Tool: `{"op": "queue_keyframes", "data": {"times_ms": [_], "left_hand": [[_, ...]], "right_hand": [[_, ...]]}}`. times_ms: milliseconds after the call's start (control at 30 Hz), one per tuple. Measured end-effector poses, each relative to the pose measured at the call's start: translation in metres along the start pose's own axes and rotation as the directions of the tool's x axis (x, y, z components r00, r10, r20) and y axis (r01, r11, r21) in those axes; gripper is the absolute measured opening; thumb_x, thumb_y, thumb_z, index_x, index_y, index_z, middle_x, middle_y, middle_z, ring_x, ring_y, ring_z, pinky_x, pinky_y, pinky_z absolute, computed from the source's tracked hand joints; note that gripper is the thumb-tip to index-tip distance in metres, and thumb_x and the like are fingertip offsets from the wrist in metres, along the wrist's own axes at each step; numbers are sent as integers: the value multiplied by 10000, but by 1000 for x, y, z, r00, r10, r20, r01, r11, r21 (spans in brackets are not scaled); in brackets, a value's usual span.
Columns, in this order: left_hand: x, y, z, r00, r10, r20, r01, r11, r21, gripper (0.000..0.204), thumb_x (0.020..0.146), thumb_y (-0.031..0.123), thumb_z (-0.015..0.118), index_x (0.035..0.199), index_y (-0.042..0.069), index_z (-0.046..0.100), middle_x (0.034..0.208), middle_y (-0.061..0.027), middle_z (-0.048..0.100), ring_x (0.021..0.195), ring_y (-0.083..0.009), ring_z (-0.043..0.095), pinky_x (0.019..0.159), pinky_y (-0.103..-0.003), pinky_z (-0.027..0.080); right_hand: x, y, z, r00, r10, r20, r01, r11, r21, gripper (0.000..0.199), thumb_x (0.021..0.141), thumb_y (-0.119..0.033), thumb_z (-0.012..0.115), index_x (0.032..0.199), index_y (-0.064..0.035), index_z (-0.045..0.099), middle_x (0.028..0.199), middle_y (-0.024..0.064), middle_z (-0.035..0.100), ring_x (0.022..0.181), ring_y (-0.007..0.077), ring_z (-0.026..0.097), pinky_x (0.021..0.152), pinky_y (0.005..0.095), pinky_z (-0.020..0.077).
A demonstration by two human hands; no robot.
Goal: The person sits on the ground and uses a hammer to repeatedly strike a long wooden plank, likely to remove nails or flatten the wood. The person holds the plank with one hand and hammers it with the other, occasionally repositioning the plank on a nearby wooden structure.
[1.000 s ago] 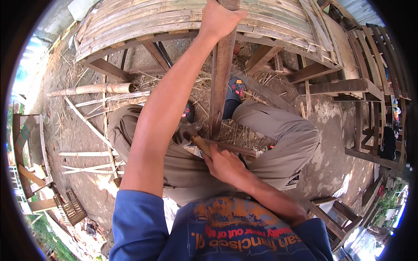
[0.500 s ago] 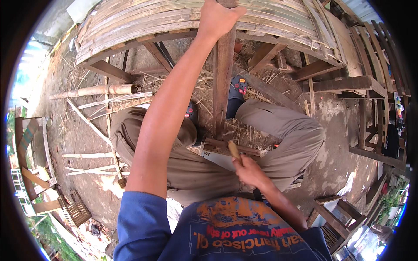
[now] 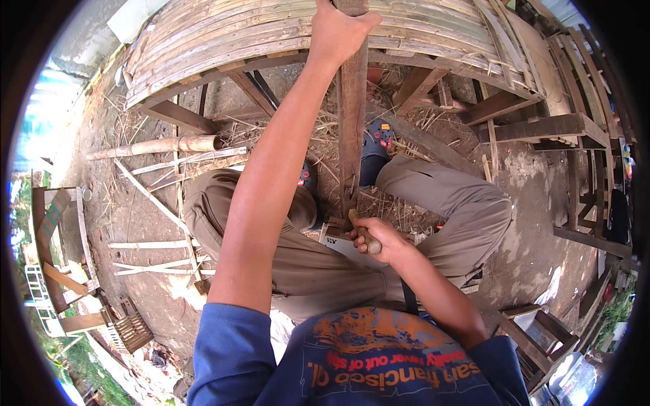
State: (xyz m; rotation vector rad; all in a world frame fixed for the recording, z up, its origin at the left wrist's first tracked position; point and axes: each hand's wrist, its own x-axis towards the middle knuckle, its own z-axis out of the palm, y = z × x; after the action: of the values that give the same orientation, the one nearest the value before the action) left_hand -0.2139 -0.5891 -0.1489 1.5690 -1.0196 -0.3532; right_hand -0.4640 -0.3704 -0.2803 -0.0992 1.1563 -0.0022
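Observation:
My left hand [image 3: 340, 32] is closed around the upper part of a long, dark wooden post [image 3: 351, 101], with the thumb reaching over its right side. The post stands between my legs, its lower end near a flat metal blade [image 3: 343, 247] that shows small dark marks. Between my knees, my right hand [image 3: 383, 238] is wrapped around a light wooden tool handle [image 3: 367, 238], close to the post's lower end. The handle tilts up toward the post. What sits at its far end is too small to make out.
Ahead is a bamboo-slat platform [image 3: 223, 51] on wooden legs. Bamboo poles and strips [image 3: 162, 145] lie on the dirt floor to the left. A wooden bench frame [image 3: 542, 128] stands at the right, and a small wooden frame [image 3: 538, 342] at the lower right.
My right hand has moved slightly up toward the post's lower end, and the wooden handle in it has turned. My left hand keeps its hold on the post. The whole view has shifted a little.

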Motion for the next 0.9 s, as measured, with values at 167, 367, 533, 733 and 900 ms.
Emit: {"op": "queue_keyframes", "data": {"times_ms": [167, 367, 533, 733, 900], "left_hand": [[-1, -2, -2, 1000, -5, 18, 5, 999, -40, 695, 731, 284, 775, 1263, -74, 508, 1056, -255, 695, 994, -345, 698, 869, -418, 542], [-3, 0, 2, 1000, 1, -12, -2, 1000, -31, 669, 728, 283, 780, 1235, -71, 524, 1040, -242, 696, 972, -335, 698, 849, -409, 545], [-2, 0, 2, 1000, 18, -12, -19, 997, -81, 657, 726, 283, 790, 1223, -61, 533, 1021, -227, 695, 951, -329, 691, 848, -409, 541], [-3, 2, -1, 999, 5, -34, -5, 1000, -12, 629, 725, 267, 791, 1205, -56, 543, 1014, -224, 692, 944, -328, 687, 847, -418, 536], [1, -1, 2, 998, 52, -30, -52, 999, -11, 635, 723, 263, 791, 1206, -63, 540, 1012, -226, 691, 952, -329, 688, 850, -414, 535]], "right_hand": [[-23, -10, 7, 995, -101, 23, 103, 991, -89, 138, 997, -149, 585, 1073, -64, 509, 885, 105, 588, 622, 160, 559, 460, 291, 421], [-20, -8, -2, 988, -103, 112, 114, 989, -98, 155, 983, -170, 613, 1073, -76, 530, 865, 105, 612, 621, 177, 578, 461, 306, 420], [-17, -7, 9, 991, -89, 105, 97, 992, -81, 162, 984, -195, 618, 1076, -86, 541, 845, 99, 623, 618, 167, 585, 455, 296, 419], [-18, -16, 10, 989, -43, 143, 50, 997, -51, 172, 982, -210, 629, 1078, -91, 549, 848, 97, 625, 605, 160, 577, 452, 291, 417], [-24, -17, 14, 983, -112, 145, 125, 988, -86, 199, 965, -207, 658, 1066, -75, 549, 808, 93, 623, 591, 191, 602, 441, 318, 428]]}}
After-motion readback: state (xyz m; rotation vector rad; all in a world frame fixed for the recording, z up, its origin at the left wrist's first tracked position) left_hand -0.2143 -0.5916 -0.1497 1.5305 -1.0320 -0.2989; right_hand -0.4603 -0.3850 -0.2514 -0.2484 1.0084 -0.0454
